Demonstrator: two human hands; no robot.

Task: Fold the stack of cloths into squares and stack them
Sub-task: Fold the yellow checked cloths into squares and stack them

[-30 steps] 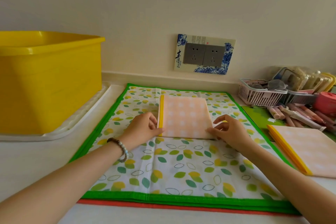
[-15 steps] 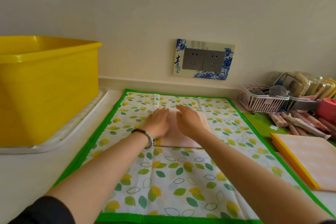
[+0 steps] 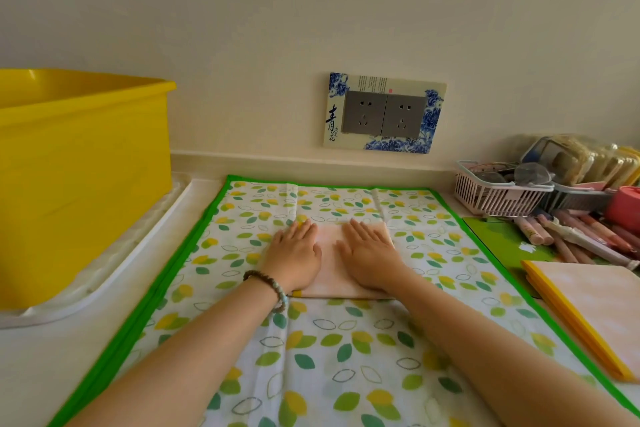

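A folded peach checked cloth (image 3: 330, 270) with a yellow edge lies on top of the spread-out leaf-print cloth (image 3: 332, 357) that has a green border. My left hand (image 3: 294, 253) lies flat on the folded cloth's left side, fingers straight. My right hand (image 3: 369, 255) presses flat on its right side. The two hands hide most of the cloth. At the right edge, a stack of folded peach cloths (image 3: 588, 308) with yellow borders rests on the counter.
A big yellow tub (image 3: 79, 177) stands on a white tray (image 3: 104, 274) at the left. At the back right are a pink basket (image 3: 498, 194), several pens (image 3: 581, 236) and a pink container (image 3: 625, 208). A socket plate (image 3: 384, 113) sits on the wall.
A second ago my hands pinched the folded cloth at its near corners. Both then moved onto it and now lie flat, a little further apart than half a second ago.
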